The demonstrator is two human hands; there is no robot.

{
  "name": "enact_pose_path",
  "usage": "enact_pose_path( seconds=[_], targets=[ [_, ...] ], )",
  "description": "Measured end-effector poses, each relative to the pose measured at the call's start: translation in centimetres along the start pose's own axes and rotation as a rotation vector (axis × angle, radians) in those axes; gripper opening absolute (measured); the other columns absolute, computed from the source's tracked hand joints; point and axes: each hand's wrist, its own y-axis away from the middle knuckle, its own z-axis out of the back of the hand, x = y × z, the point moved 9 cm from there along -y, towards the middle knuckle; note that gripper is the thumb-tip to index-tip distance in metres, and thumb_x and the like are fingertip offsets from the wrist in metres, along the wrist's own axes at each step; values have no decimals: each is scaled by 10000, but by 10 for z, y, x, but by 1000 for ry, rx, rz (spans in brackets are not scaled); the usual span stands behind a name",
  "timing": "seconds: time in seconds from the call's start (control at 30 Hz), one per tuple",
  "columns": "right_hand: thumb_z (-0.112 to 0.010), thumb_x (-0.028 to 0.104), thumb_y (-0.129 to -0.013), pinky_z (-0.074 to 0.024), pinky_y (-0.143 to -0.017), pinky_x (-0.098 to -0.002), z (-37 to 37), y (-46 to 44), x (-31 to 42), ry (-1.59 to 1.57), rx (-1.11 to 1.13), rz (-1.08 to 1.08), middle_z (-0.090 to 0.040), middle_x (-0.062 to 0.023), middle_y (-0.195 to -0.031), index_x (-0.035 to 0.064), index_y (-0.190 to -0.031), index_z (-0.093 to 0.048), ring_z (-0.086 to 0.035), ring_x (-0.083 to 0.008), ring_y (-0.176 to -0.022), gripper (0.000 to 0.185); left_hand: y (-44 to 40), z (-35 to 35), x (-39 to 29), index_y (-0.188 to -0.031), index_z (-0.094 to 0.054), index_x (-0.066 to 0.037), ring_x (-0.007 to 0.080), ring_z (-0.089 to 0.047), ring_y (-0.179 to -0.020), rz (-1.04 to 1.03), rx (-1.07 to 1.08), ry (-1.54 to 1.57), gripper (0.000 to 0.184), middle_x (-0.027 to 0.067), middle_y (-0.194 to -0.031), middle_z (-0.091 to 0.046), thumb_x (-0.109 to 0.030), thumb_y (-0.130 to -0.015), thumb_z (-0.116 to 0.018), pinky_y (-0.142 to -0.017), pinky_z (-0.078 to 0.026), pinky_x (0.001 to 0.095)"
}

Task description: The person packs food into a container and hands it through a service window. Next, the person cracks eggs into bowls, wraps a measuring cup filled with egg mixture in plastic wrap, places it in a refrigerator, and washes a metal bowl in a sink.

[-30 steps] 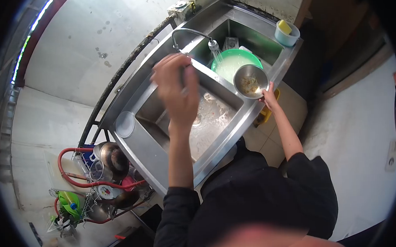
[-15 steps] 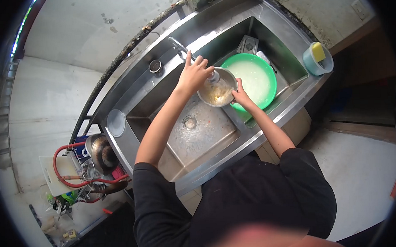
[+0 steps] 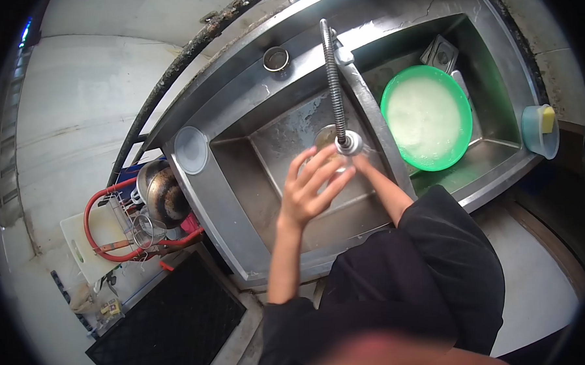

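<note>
My left hand (image 3: 311, 189) is open with its fingers spread, and its fingertips are beside the spray head (image 3: 348, 143) of the tap. From the spring-necked tap (image 3: 333, 83), the head hangs over the left basin (image 3: 253, 184). Low in that basin, a metal bowl (image 3: 327, 135) shows only in part behind the tap head and my fingers. At its edge is my right hand (image 3: 362, 164), its fingers mostly hidden; it appears to grip the rim.
A green tub (image 3: 467, 119) of cloudy liquid sits in the right basin. On the ledges are a strainer cup (image 3: 276, 60), a clear lid (image 3: 191, 150) and a container (image 3: 533, 133) with a yellow sponge (image 3: 548, 119). A dish rack with a wok (image 3: 168, 198) stands left.
The bowl has gone down and away from the tub, into the left basin, with my right hand. My left hand has come off the tap head and opened. The view has shifted.
</note>
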Motion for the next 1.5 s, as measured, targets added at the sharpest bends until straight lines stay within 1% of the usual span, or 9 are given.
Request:
enact_pose_path(
  seconds=[0.13,0.3,0.47,0.63,0.87,1.07,1.2,1.37,1.5],
  targets=[
    [-458,70,-838,-309,-1078,-415,-2,-50,-85,214,-218,54,-417,-288,-1356,183,-1493,-35,-433,-409,-1249,788,107,-21,18,-913,-674,-79,233,-603,-874,570,-323,244,189,69,-931,-603,41,-810,-569,-775,-476,351],
    [-560,157,-829,-325,-1059,-445,14,-42,-98,469,-226,-180,-399,-324,-1329,242,-1487,24,-400,-419,-1267,884,232,-119,34,-1028,-596,-3,154,-594,-852,1525,-531,894,188,58,-940,-586,-113,-973,-454,-778,-469,268],
    [-683,254,-792,-371,-1009,-454,8,-22,-15,485,-181,210,-405,-260,-1339,218,-1436,-226,-414,-369,-1248,791,244,-170,63,-1151,-539,-33,155,-595,-860,1626,-470,1074,244,80,-973,-587,-186,-978,-459,-765,-465,275],
    [-507,175,-939,-546,-724,-341,-43,14,90,-1284,342,-330,-662,-64,-916,6,-1080,-580,-643,-184,-761,233,239,-237,75,-1173,-512,-38,206,-580,-907,2047,-446,1185,366,74,-1091,-582,-326,-947,-535,-816,-472,353],
    [-528,440,-928,-446,-621,-287,-39,36,180,-1339,814,46,-532,-14,-734,23,-1283,-412,-517,-137,-611,560,194,-380,137,-1024,-598,-87,253,-637,-696,1586,-534,2125,393,121,-900,-637,-458,-914,-531,-620,-541,406],
    [-547,377,-932,-474,-742,-299,-13,70,178,-400,47,303,-567,-76,-866,11,-1134,-464,-564,-161,-803,426,266,-398,226,-986,-622,-87,253,-639,-653,1504,-156,662,401,67,-798,-652,-459,-925,-484,-562,-535,400],
    [-502,324,-969,-427,-659,-267,-23,35,164,-594,307,175,-515,-26,-755,13,-1063,-489,-493,-122,-711,326,172,-313,128,-976,-611,-102,253,-643,-720,1606,-776,1810,523,80,-837,-646,-593,-888,-454,-572,-539,391],
    [-478,426,-956,-306,-490,-272,-34,56,192,-1180,688,66,-416,6,-538,19,-1024,-543,-364,-125,-503,418,165,-309,108,-967,-617,-97,220,-644,-724,1695,-802,1763,499,68,-858,-643,-578,-864,-535,-611,-539,353],
    [-514,418,-941,-473,-775,-288,-12,64,164,-432,213,152,-598,-57,-959,32,-1178,-550,-565,-152,-862,454,215,-338,161,-957,-645,-71,117,-613,-730,1700,-517,1153,365,29,-896,-649,-425,-917,-567,-632,-496,268]
  ],
)
